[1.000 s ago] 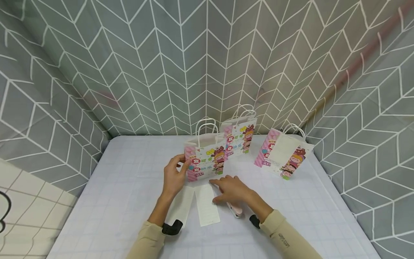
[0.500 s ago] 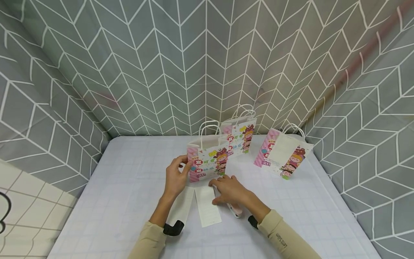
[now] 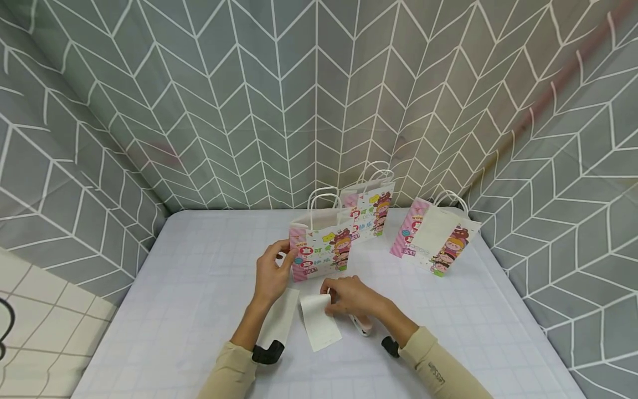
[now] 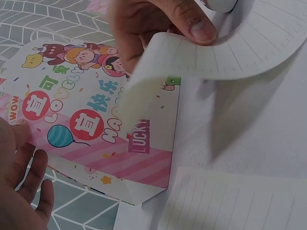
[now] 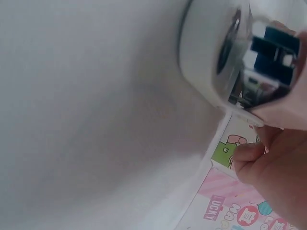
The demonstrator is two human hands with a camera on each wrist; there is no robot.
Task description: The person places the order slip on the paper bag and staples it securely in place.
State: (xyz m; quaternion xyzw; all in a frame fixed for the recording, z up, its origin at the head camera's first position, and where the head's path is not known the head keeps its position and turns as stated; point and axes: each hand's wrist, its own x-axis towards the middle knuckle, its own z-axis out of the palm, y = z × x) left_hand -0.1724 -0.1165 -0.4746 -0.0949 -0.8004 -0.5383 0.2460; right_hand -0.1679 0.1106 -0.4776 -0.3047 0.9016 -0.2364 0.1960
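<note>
My left hand grips the left side of a small printed paper gift bag, thumb on its front. The bag stands upright with two white handles. Just in front of it, my right hand pinches the far end of a lined white paper slip. That end curls up off the table, as the left wrist view shows the slip bending between thumb and fingers. Beneath the right forearm lies a pink and white stapler, large and close in the right wrist view. My right fingers show beyond it.
A second lined slip lies partly under the left wrist. Behind stands another matching gift bag. A third gift bag leans at the right with a blank slip on its front. A patterned curtain borders the white table.
The right fingers have closed on the far end of the paper slip and raised it from the table. The gift bag has shifted slightly right with the left hand.
</note>
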